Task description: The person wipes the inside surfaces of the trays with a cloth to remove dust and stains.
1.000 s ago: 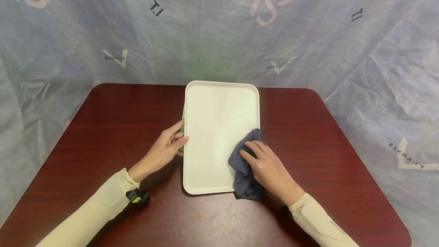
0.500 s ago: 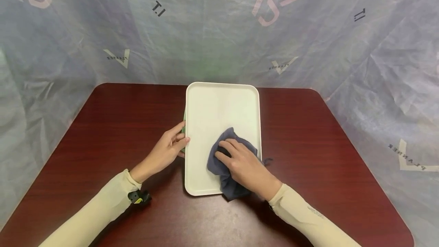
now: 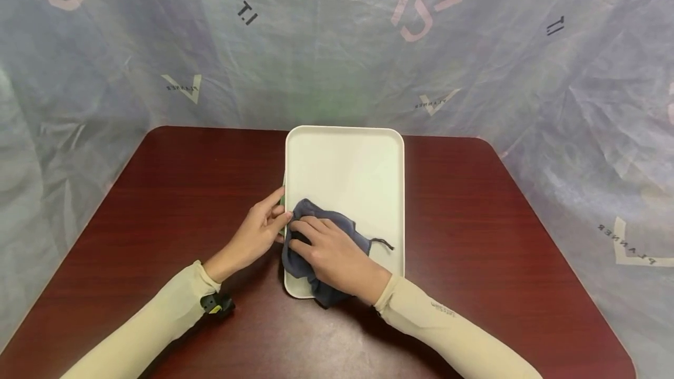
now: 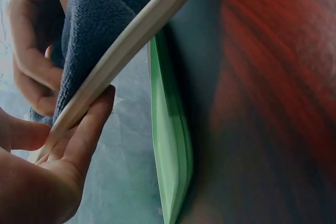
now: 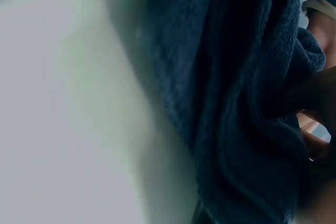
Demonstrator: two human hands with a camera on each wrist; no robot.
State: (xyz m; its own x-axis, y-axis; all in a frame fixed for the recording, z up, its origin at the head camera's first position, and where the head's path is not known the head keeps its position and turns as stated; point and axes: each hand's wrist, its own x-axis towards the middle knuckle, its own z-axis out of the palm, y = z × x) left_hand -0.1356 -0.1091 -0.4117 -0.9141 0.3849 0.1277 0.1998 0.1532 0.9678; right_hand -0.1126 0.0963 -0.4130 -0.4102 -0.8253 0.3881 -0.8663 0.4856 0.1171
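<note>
A white rectangular tray [image 3: 344, 162] is raised off the table on its left side. My left hand [image 3: 251, 241] holds the tray's left rim, thumb on top and fingers underneath, as the left wrist view shows. My right hand [image 3: 337, 259] grips a bunched dark blue towel [image 3: 342, 220] and presses it onto the tray's lower left part, close beside the left thumb. Fuzzy folds of the towel [image 5: 236, 103] fill much of the right wrist view. A dark hanging loop sticks out from its right side.
Below the white tray lies a light green, shallow-walled object [image 4: 170, 145], mostly hidden from above. The dark red wooden table [image 3: 474, 238] has rounded far corners. Grey printed sheeting [image 3: 326, 45] hangs behind and along its sides.
My right hand has slid the towel leftward across the tray, from its right edge to its left rim. My left hand keeps its hold on the rim.
</note>
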